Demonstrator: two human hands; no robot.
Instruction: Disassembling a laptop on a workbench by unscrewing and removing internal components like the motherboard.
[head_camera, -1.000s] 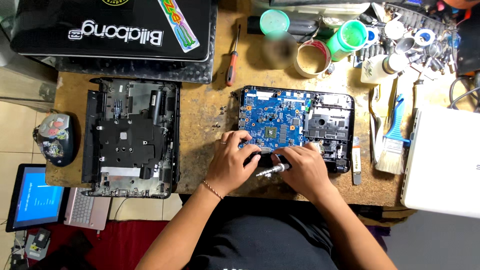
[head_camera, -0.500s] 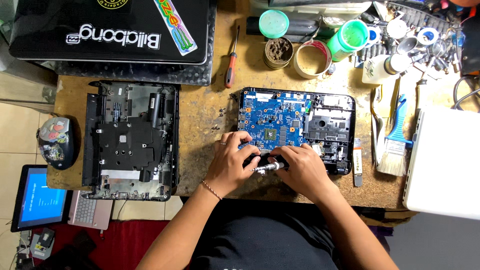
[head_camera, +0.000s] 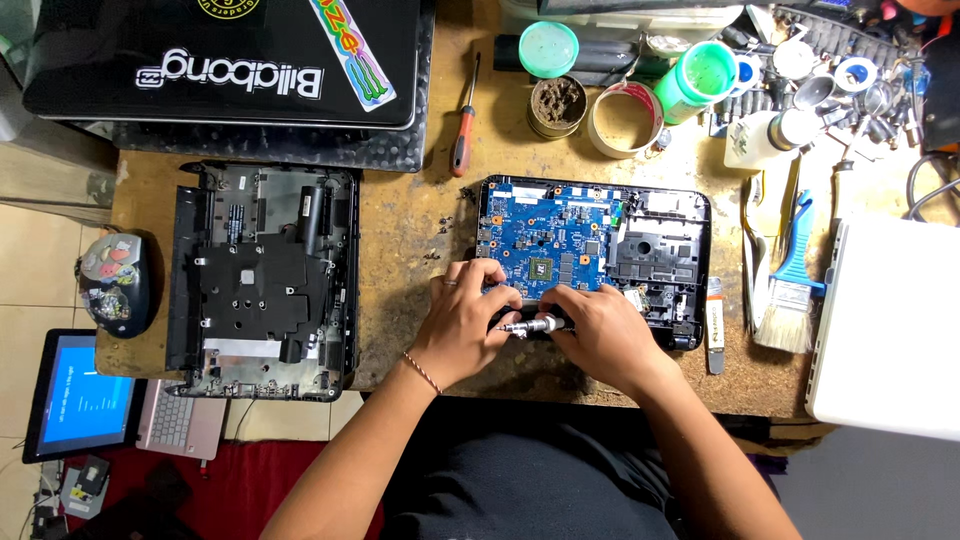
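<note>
both hands met at the near edge of the opened laptop base (head_camera: 660, 215), which lay on the worn wooden bench (head_camera: 410, 230) with its blue board (head_camera: 545, 235) exposed. the right hand (head_camera: 600, 335) was curled round the handle of a small silver screwdriver (head_camera: 527, 326), fingers closed on it; the tool lay nearly flat, pointing left toward the other hand. the left hand (head_camera: 465, 320) rested on the base's near left corner, fingers bent down and touching the screwdriver's tip end; it seemed to pinch the tip or a screw there, though the view was too small to be sure. a thin bracelet (head_camera: 421, 370) sat on the left wrist

to the left, well apart, lay a black bottom cover (head_camera: 262, 280), inside up. a red-handled screwdriver (head_camera: 462, 135) lay on the bench beyond the base. a blue-handled brush (head_camera: 788, 285) lay to the right, beside a white laptop (head_camera: 885, 330). green-lidded jars (head_camera: 700, 75) and a tape roll (head_camera: 623, 118) stood at the far edge. a closed black laptop (head_camera: 230, 60) with stickers lay at the far left. below the bench, a small laptop (head_camera: 75, 395) showed a blue screen
</note>
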